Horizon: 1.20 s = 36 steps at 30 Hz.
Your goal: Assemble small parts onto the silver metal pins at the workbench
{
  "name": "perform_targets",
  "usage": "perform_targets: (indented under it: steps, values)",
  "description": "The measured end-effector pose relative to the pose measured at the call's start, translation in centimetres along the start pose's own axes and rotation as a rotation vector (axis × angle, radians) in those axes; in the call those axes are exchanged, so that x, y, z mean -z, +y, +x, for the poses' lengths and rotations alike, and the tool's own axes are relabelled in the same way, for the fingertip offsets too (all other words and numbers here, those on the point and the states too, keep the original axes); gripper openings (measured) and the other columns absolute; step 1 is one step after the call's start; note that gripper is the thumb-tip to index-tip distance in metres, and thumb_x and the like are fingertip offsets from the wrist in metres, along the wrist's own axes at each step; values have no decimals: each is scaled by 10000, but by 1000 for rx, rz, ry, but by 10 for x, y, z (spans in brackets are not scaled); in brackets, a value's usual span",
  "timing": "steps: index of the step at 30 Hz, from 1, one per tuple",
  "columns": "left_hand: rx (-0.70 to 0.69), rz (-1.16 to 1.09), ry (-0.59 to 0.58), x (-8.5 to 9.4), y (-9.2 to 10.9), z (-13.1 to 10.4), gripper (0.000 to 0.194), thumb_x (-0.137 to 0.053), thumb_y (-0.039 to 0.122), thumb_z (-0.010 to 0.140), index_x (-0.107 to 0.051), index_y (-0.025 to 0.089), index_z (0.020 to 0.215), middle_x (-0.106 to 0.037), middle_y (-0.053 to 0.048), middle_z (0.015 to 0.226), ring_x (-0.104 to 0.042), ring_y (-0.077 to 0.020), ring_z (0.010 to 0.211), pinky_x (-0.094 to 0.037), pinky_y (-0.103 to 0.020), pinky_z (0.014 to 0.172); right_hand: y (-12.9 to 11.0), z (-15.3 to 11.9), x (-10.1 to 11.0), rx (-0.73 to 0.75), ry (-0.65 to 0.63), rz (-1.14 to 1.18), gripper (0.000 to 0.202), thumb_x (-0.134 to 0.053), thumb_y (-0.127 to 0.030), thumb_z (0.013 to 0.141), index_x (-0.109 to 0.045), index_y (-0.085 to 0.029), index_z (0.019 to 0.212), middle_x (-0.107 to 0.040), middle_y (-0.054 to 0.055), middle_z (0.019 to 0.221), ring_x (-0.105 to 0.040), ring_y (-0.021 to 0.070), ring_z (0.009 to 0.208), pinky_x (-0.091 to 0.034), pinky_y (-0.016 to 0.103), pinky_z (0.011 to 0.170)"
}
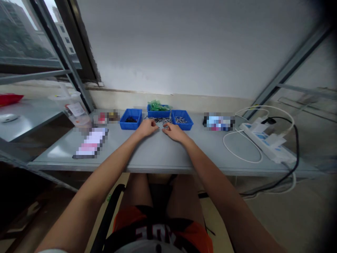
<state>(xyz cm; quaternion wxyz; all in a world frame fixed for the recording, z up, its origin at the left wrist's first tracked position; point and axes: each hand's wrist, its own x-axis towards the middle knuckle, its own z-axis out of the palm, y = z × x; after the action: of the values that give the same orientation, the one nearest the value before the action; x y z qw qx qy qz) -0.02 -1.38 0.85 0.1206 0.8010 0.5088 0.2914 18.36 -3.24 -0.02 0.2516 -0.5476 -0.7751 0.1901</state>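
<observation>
Over the middle of the grey table, my left hand (149, 128) is closed, thumb and fingers drawn together at something small I cannot make out. Facing it a short gap away, my right hand (172, 132) is also closed in a pinch, its contents too small to name. Just behind both hands lies a pile of small shiny metal pieces (158, 119). A blue bin (125, 124) with dark small parts stands beside my left hand. Beside my right hand is another blue bin (186, 126) with metal pieces. Green plastic pieces (156, 105) fill a third blue bin (158, 114) behind the pile.
A phone (92, 142) lies at left, near a lidded plastic cup (77, 110). Another lit screen (219, 122) rests at right. A white power strip (268, 142) with plugs and looping cables takes the right end of the table (163, 158). A wall closes off the back.
</observation>
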Motion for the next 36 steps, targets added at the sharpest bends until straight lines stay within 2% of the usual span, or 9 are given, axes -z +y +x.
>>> perform_targets:
  steps: [4,7,14,20,26,29,36]
  values:
    - [-46,-174,-52,-4,-8,1,116,-565,261,694,-570,153,653,-566,-7,626,-485,-140,613,-344,-264,587,-5,-2,3,30,6,42,267,-559,-311,878,-600,-167,1099,-651,28,780,-569,148,733,-392,256,695]
    - [-100,-240,-49,-8,-8,3,137,-559,281,686,-526,159,633,-521,15,605,-441,-122,595,-320,-255,572,-6,-3,3,66,-12,55,225,-534,-298,885,-616,-169,1050,-629,7,722,-547,134,680,-376,244,665]
    - [-132,-353,-73,-10,-5,5,143,-539,292,682,-502,161,637,-485,29,605,-417,-109,589,-313,-245,564,-1,-1,2,129,-55,74,181,-487,-258,880,-633,-159,920,-607,-7,686,-506,116,619,-354,235,641]
    - [-152,-336,-84,-4,-1,3,126,-541,266,704,-580,147,699,-563,13,644,-477,-120,617,-367,-244,595,-1,-1,4,176,-44,83,218,-468,-281,891,-624,-163,794,-583,-15,658,-504,106,609,-354,226,628]
    - [-171,-344,-79,-1,3,3,174,-587,284,758,-660,127,771,-652,-18,694,-555,-133,670,-430,-243,660,1,0,5,176,-37,81,217,-465,-245,888,-664,-161,903,-600,-7,685,-517,106,620,-365,227,640]
    - [-196,-368,-72,1,4,4,189,-597,277,777,-696,123,824,-702,-43,790,-607,-150,747,-456,-252,726,3,0,6,164,-27,89,238,-466,-255,888,-677,-157,940,-611,-1,695,-512,106,613,-368,232,650]
    - [-229,-422,-25,4,5,3,221,-616,271,806,-724,132,940,-730,-82,962,-648,-188,888,-479,-309,843,2,0,10,217,50,138,240,-480,-294,887,-677,-158,906,-601,-5,686,-509,112,628,-360,229,639]
